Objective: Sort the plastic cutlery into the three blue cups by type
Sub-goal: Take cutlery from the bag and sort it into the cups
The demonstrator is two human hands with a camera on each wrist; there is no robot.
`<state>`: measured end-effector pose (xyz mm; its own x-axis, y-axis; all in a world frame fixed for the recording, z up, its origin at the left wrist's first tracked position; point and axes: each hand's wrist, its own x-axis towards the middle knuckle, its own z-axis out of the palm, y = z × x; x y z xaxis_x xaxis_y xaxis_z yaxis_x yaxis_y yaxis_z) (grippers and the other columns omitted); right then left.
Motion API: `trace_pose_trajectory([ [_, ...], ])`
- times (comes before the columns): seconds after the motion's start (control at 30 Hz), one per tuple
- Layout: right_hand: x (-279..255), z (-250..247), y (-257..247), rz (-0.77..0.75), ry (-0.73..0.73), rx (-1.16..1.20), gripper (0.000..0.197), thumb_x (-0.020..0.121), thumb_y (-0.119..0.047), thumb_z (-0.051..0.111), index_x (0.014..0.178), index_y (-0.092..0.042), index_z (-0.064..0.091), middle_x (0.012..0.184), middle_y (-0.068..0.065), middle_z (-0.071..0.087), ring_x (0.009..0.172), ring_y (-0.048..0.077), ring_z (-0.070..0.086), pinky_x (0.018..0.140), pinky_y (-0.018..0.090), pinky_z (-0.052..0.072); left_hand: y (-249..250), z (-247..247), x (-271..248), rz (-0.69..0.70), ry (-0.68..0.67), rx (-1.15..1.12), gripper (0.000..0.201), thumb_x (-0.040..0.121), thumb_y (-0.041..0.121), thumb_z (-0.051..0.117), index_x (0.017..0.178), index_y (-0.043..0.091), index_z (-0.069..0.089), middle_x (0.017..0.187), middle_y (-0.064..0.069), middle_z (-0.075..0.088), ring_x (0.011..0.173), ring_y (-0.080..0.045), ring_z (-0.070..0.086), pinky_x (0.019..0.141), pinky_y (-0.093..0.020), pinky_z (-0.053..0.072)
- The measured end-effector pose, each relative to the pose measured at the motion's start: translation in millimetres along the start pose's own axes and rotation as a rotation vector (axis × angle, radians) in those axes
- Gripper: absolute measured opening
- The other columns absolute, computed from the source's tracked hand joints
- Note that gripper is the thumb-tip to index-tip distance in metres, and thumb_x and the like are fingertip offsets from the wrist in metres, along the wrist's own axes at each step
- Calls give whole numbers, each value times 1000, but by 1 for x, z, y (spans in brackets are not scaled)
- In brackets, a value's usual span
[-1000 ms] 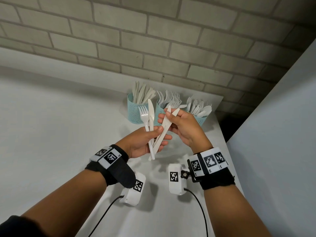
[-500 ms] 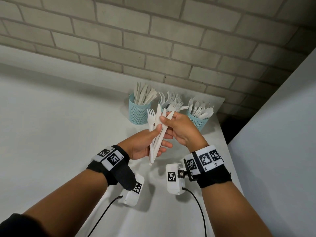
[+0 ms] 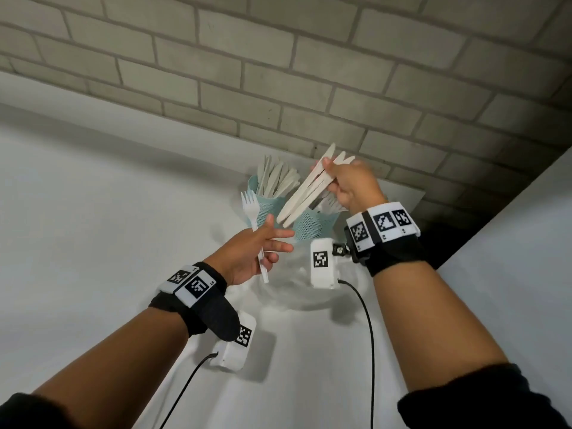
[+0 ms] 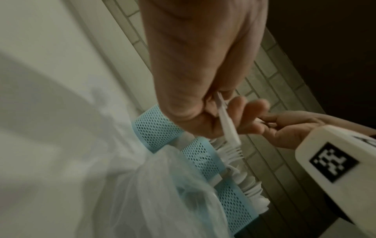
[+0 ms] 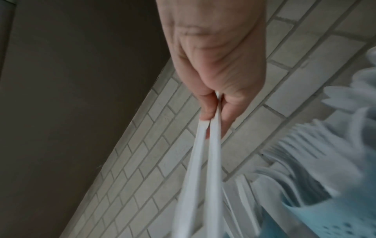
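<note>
Head view, counter (image 3: 93, 243): white top running back to a brick wall (image 3: 309, 72), with everything bunched at the far end.
Cups: three blue mesh cups in a row by the wall. The knife cup (image 3: 269, 205) is on the left and already stuffed with knives, the fork cup (image 3: 312, 224) sits just beside it, and the third is hidden behind the right arm here. The left wrist view shows all three side by side.
Right hand (image 3: 353, 187): fingers and thumb pinched around a bundle of knives (image 3: 306, 190), handles angled down-left and hanging above the gap between the knife cup and fork cup.
Left hand (image 3: 257, 252): thumb clamps one fork (image 3: 253, 224) against the palm, tines up, while the other fingers are spread out straight.
Risk, knives: probably headed for the left cup, but it's packed, so the handles could catch on what's inside, or tip the light cup over.
Risk, mix-up: the bundle hangs partly over the fork cup, so a loose pinch could drop one in the wrong place.
Risk, fork: that grip looks thin, so it might slide out.
</note>
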<state>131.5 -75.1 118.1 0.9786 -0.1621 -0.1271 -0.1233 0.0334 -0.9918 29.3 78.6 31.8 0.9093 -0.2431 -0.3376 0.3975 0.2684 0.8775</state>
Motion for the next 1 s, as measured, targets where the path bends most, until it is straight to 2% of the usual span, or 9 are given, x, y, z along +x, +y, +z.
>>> trace_pose_trajectory([
  [0.13,17,21,-4,-276,193,134,16,83,-1,65,78,-15,60,96,18,69,92,34,67,88,49,53,1,-7,7,20,65,-60,45,94,49,38,106,13,62,57,6,40,44,-2,30,39,-11,27],
  [0.23,15,46,10,-408,237,70,6,83,-6,66,87,-10,64,98,17,70,91,28,67,88,42,54,2,-6,10,15,88,-119,43,93,49,41,111,13,55,57,7,32,45,-3,24,39,-12,22],
  [0.33,15,65,33,-440,233,-40,13,84,-9,66,96,-4,66,96,12,70,89,23,64,84,35,52,3,-11,9,-9,102,-196,43,92,54,41,108,16,51,60,4,35,50,-6,25,42,-15,23],
  [0.43,21,74,55,-369,127,-232,13,82,-8,67,93,-2,67,94,14,71,84,23,63,83,36,51,4,-17,10,-11,96,-250,46,91,59,39,104,16,48,59,2,40,50,-8,30,44,-18,26],
  [0.57,24,75,62,-369,42,-417,16,83,-1,63,98,0,63,92,13,67,80,17,56,76,26,45,5,-20,11,11,100,-265,46,93,58,34,103,16,49,64,0,45,53,-10,36,46,-21,31],
  [0.63,24,74,59,-416,57,-423,28,84,2,56,111,-6,57,93,4,63,83,16,56,79,25,46,5,-20,12,19,102,-244,44,94,56,34,103,16,50,66,0,45,56,-10,36,50,-22,31],
  [0.73,21,75,57,-532,-38,-578,36,90,-1,48,126,-8,50,117,9,61,95,19,56,88,31,45,5,-18,14,24,111,-203,37,95,51,36,101,17,52,68,0,44,59,-10,36,55,-25,30],
  [0.83,21,72,56,-564,-204,-906,29,97,-8,38,113,2,60,138,16,49,119,29,52,96,32,39,7,-14,14,34,118,-146,32,95,43,36,105,18,53,71,1,45,62,-10,36,60,-26,30],
  [1.0,3,61,41,-633,-186,-707,34,98,-11,39,127,-3,55,143,12,45,135,25,38,112,31,29,16,-1,14,141,198,-17,21,98,20,40,111,16,57,73,3,45,64,-8,35,62,-24,29],
])
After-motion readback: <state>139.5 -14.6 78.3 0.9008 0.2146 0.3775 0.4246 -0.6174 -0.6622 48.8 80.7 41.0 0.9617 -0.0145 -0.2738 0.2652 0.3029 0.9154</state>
